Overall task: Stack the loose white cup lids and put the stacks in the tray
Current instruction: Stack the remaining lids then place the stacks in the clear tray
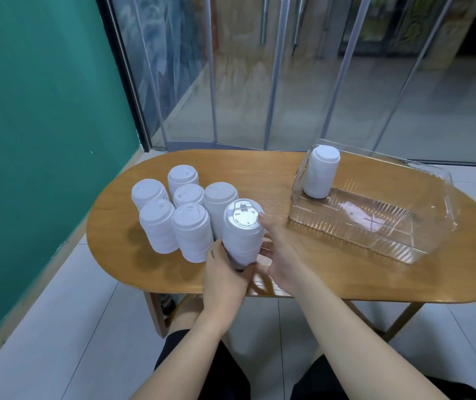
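Both hands on one stack of white cup lids (242,235) at the near edge of the oval wooden worktop (332,272). Left hand (225,280) grips the stack's base, fingers (216,252) curled round its left side. Right hand (281,259) holds the right side, fingers (265,226) spread up along the stack toward its top lid. Stack upright, slightly tilted.

Just left of the left fingers and beyond them: six more lid stacks (184,215), clustered, upright on the worktop.

Right of the right fingers and farther off: clear plastic tray (355,229), one lid stack (320,176) standing in its far-left corner.
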`<state>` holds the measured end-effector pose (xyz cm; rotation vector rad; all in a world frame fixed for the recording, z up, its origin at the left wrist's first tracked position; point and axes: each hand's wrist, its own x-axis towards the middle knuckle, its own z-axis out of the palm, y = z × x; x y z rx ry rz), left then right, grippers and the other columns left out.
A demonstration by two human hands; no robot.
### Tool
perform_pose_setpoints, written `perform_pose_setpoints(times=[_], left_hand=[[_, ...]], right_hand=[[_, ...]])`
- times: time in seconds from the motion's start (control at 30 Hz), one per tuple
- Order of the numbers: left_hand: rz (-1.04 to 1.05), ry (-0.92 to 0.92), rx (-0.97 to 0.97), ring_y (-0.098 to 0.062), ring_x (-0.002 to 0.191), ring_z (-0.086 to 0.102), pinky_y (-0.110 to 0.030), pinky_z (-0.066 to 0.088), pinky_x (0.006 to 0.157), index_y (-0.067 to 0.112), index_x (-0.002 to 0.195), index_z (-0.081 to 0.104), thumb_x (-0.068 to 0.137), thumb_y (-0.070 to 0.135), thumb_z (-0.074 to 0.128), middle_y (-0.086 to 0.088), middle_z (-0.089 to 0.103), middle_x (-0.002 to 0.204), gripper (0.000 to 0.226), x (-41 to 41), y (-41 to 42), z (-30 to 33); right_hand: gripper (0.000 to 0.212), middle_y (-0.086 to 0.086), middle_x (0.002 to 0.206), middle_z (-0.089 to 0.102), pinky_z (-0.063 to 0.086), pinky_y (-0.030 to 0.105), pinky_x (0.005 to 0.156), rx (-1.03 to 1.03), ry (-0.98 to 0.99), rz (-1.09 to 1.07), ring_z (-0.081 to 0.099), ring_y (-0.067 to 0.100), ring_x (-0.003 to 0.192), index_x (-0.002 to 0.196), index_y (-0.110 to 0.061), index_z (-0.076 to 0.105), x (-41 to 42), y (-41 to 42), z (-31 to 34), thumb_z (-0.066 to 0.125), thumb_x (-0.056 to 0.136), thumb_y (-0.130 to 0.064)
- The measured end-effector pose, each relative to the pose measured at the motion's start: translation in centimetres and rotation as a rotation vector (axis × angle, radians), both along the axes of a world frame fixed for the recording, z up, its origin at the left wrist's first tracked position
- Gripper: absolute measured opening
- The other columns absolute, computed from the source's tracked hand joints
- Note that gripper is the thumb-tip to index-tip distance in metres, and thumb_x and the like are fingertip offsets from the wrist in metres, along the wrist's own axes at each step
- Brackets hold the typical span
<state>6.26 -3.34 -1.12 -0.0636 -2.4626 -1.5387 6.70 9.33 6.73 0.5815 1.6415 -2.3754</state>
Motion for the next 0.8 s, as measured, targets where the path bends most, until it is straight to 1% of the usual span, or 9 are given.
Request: perform_pose_setpoints(times=[0.07, 0.13, 0.23, 0.3, 0.47, 0.57, 0.67, 0.73, 0.8], left_hand=[[-0.022, 0.013, 0.025, -0.010, 0.105, 0.063, -0.038, 0.056, 0.085, 0.034, 0.114, 0.054, 0.072, 0.032, 0.082, 0.013, 0.065, 0.110, 0.051, -0.4, 1.0, 1.0], [-0.062, 0.027, 0.043, -0.010, 0.106, 0.063, -0.040, 0.056, 0.085, 0.035, 0.116, 0.054, 0.074, 0.034, 0.082, 0.013, 0.065, 0.111, 0.050, -0.8, 2.3, 2.3], [-0.158, 0.086, 0.060, -0.009, 0.110, 0.062, -0.036, 0.055, 0.088, 0.033, 0.122, 0.053, 0.075, 0.036, 0.085, 0.014, 0.064, 0.114, 0.057, -1.6, 4.4, 4.6], [-0.215, 0.099, 0.094, -0.007, 0.107, 0.064, -0.035, 0.056, 0.087, 0.032, 0.121, 0.056, 0.073, 0.032, 0.086, 0.015, 0.066, 0.112, 0.057, -2.3, 6.1, 6.2], [-0.330, -0.008, 0.156, -0.003, 0.097, 0.068, -0.039, 0.059, 0.086, 0.029, 0.119, 0.062, 0.064, 0.039, 0.081, 0.012, 0.070, 0.109, 0.058, -4.7, 11.1, 9.0], [-0.446, -0.049, 0.154, 0.002, 0.092, 0.067, -0.032, 0.060, 0.083, 0.033, 0.115, 0.063, 0.068, 0.031, 0.079, 0.013, 0.072, 0.104, 0.049, -6.0, 13.9, 10.2], [-0.525, -0.057, 0.120, 0.000, 0.090, 0.066, -0.027, 0.056, 0.080, 0.036, 0.101, 0.062, 0.077, 0.014, 0.079, 0.010, 0.071, 0.102, 0.037, -7.4, 16.7, 11.0], [-0.554, -0.084, 0.096, -0.008, 0.093, 0.067, -0.032, 0.058, 0.084, 0.031, 0.102, 0.064, 0.077, 0.012, 0.079, 0.007, 0.070, 0.102, 0.035, -8.7, 18.5, 10.7], [-0.588, -0.124, 0.069, -0.011, 0.096, 0.069, -0.039, 0.059, 0.089, 0.031, 0.104, 0.064, 0.076, 0.016, 0.079, 0.010, 0.070, 0.100, 0.035, -9.7, 20.2, 10.2]], right_hand=[[0.024, -0.015, 0.085, 0.078, 0.054, 0.035, 0.081, 0.003, 0.042, -0.017, 0.069, 0.011, 0.094, 0.107, -0.030, 0.072, 0.2, 1.1, 1.3, 0.064, 0.094, -0.050], [0.027, -0.011, 0.091, 0.078, 0.058, 0.038, 0.083, 0.012, 0.070, -0.040, 0.070, 0.013, 0.098, 0.108, -0.031, 0.072, 0.2, 2.5, 2.8, 0.065, 0.092, -0.052], [0.036, -0.005, 0.115, 0.073, 0.058, 0.044, 0.095, 0.051, 0.114, -0.069, 0.067, 0.015, 0.110, 0.119, -0.032, 0.069, -0.2, 4.8, 5.3, 0.065, 0.092, -0.056], [0.048, -0.003, 0.125, 0.071, 0.058, 0.045, 0.097, 0.068, 0.136, -0.100, 0.066, 0.018, 0.116, 0.125, -0.033, 0.068, -0.5, 6.6, 6.7, 0.070, 0.086, -0.061], [0.069, 0.004, 0.117, 0.072, 0.059, 0.038, 0.074, 0.102, 0.120, -0.194, 0.071, 0.023, 0.101, 0.128, -0.025, 0.068, -1.3, 11.6, 9.0, 0.073, 0.075, -0.068], [0.070, 0.008, 0.118, 0.071, 0.058, 0.039, 0.076, 0.102, 0.086, -0.249, 0.070, 0.026, 0.105, 0.122, -0.018, 0.068, -1.9, 14.7, 9.6, 0.071, 0.075, -0.070], [0.071, 0.010, 0.124, 0.069, 0.054, 0.039, 0.073, 0.107, 0.063, -0.304, 0.067, 0.026, 0.110, 0.121, -0.017, 0.067, -2.8, 17.6, 9.4, 0.069, 0.076, -0.072], [0.072, 0.010, 0.123, 0.069, 0.053, 0.038, 0.071, 0.110, 0.050, -0.332, 0.066, 0.027, 0.107, 0.120, -0.017, 0.067, -3.6, 19.5, 9.0, 0.069, 0.075, -0.073], [0.063, 0.010, 0.116, 0.070, 0.054, 0.040, 0.075, 0.106, 0.040, -0.356, 0.066, 0.027, 0.103, 0.115, -0.016, 0.068, -4.3, 21.2, 8.4, 0.064, 0.084, -0.070]])
